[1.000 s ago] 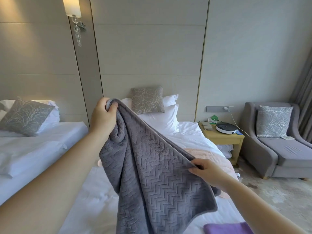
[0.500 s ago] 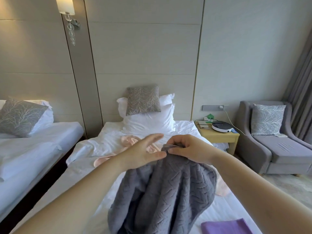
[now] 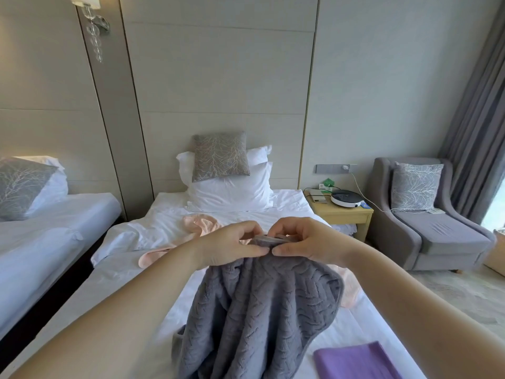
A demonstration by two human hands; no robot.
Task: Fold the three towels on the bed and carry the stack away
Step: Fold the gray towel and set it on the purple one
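A grey towel (image 3: 259, 310) with a herringbone texture hangs doubled over the white bed (image 3: 131, 291). My left hand (image 3: 232, 246) and my right hand (image 3: 303, 242) meet at its top edge, and both pinch the gathered corners there. Behind my hands a pink towel (image 3: 200, 225) lies crumpled on the sheet, partly hidden by my arms and the grey towel. A purple towel (image 3: 355, 361) lies flat and folded at the bed's near right corner.
White pillows with a grey cushion (image 3: 220, 157) sit at the head of the bed. A second bed (image 3: 49, 228) stands to the left across a dark gap. A wooden nightstand (image 3: 341, 213) and a grey armchair (image 3: 431, 228) stand to the right.
My hands came together from wide apart, bringing the grey towel's corners to one point so it hangs doubled. My left hand, open half a second ago, now pinches the edge.
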